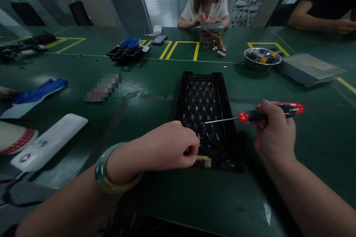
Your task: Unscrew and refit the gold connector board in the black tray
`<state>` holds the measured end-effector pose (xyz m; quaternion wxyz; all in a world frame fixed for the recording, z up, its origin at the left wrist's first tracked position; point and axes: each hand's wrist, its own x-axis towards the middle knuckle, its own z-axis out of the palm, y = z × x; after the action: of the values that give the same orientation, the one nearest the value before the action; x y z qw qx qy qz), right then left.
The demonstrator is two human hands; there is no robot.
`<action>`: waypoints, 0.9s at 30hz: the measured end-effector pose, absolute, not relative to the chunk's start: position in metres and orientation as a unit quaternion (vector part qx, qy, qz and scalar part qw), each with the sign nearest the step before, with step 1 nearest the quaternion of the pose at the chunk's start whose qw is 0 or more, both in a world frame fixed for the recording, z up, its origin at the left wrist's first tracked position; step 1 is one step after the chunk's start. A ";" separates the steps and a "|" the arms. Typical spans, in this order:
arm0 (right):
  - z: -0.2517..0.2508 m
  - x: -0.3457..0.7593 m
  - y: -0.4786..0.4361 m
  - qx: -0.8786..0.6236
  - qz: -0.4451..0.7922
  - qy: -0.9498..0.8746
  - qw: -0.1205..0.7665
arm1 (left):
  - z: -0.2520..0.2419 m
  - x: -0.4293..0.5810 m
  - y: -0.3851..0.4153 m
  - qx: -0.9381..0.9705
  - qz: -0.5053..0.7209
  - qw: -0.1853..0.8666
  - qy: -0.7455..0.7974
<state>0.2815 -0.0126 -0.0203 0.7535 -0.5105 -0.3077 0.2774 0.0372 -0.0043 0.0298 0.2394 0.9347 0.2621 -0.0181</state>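
Black moulded plastic casing (205,118) lying open on green counter (306,177), dimpled diamond-pattern interior exposed. Small gold-toned circuit board (203,161) at casing's near edge, not visibly seated, pinched in left hand (174,146); jade bangle (118,168) on that wrist. Right hand (274,133) closed around red-and-black screwdriver (267,113), thin steel shaft reaching over casing, contact unclear. No fastening visible. Steel bowl (260,58) of tools farther along counter.

Single head-worn view, close above, facing forward and down over the left hand (175,144) and right hand (274,131), across the table (314,177).
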 end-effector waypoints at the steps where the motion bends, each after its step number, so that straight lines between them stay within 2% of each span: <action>1: -0.020 0.281 -0.013 -0.512 0.278 -0.308 0.752 | 0.030 0.037 -0.004 0.935 -0.019 0.241 0.259; 10: -0.016 0.280 -0.014 -0.513 0.277 -0.300 0.755 | 0.037 0.023 0.008 0.920 -0.007 0.309 0.242; 18: -0.005 0.275 -0.018 -0.486 0.331 -0.225 0.777 | 0.025 0.008 0.041 0.840 0.183 0.295 0.416; 22: 0.002 0.270 -0.025 -0.474 0.361 -0.241 0.766 | 0.010 0.011 0.050 0.812 0.237 0.324 0.423; 27: 0.006 0.262 -0.036 -0.491 0.411 -0.296 0.709 | -0.003 0.017 0.052 0.806 0.274 0.341 0.398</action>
<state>0.2621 -0.0356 0.0058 0.7089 -0.4907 -0.2957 0.4115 0.0168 0.0519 -0.0033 0.3415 0.8060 0.3980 0.2744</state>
